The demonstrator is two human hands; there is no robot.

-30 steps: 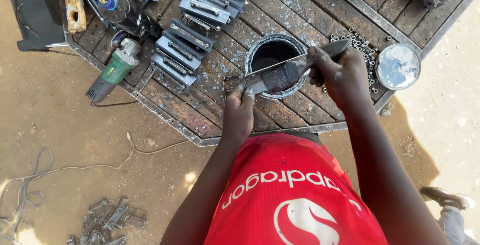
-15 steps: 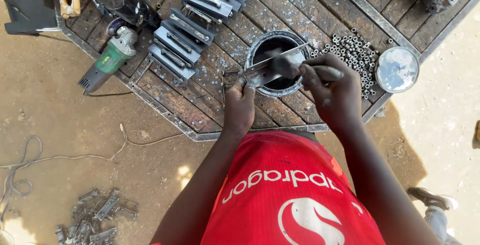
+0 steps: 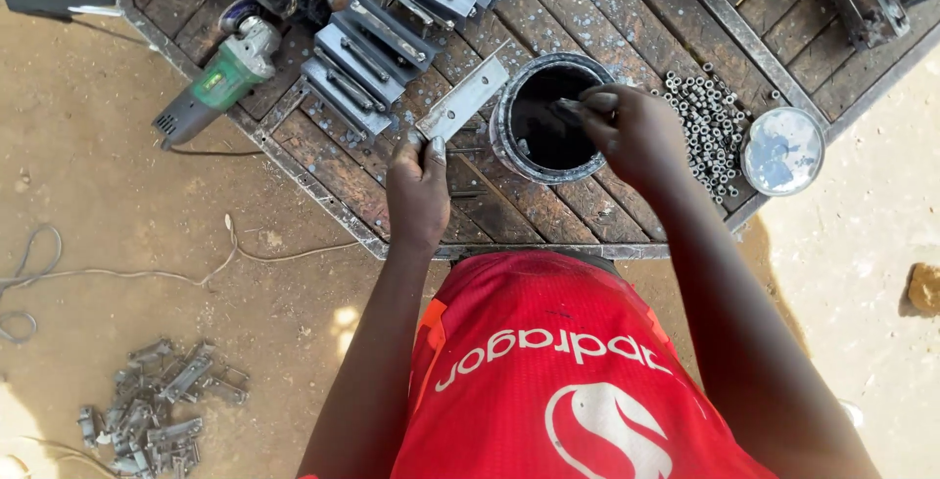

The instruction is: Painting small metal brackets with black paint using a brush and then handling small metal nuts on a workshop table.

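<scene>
A flat grey metal plate (image 3: 462, 99) is pinched at its near end between the thumb and fingers of the left hand (image 3: 418, 190); the plate is held tilted, its far end raised toward the far side of the wooden workbench (image 3: 323, 161), just beside the rim of a round tin of black paint (image 3: 548, 117); whether plate and tin touch cannot be told. The right hand (image 3: 636, 136) is closed around a small dark tool, probably a brush (image 3: 568, 107), whose tip is held over the open mouth of the tin; the tool is partly hidden by the fingers and cannot be made out clearly. Both hands are seen above the near edge of the workbench, the tin between them and slightly farther in. To the right of the tin a heap of small metal nuts (image 3: 705, 121) is spread on the boards; beyond it, near the right corner, a round lid (image 3: 781, 151) is laid flat. To the left of the plate a row of grey metal brackets (image 3: 367, 63) is stacked slantwise toward the far edge; farther left a green angle grinder (image 3: 220, 82) is laid across the left edge, its cable (image 3: 117, 268) trailing over the sandy ground. On the ground, well apart from the bench, a pile of small metal parts (image 3: 157, 401) is seen.
</scene>
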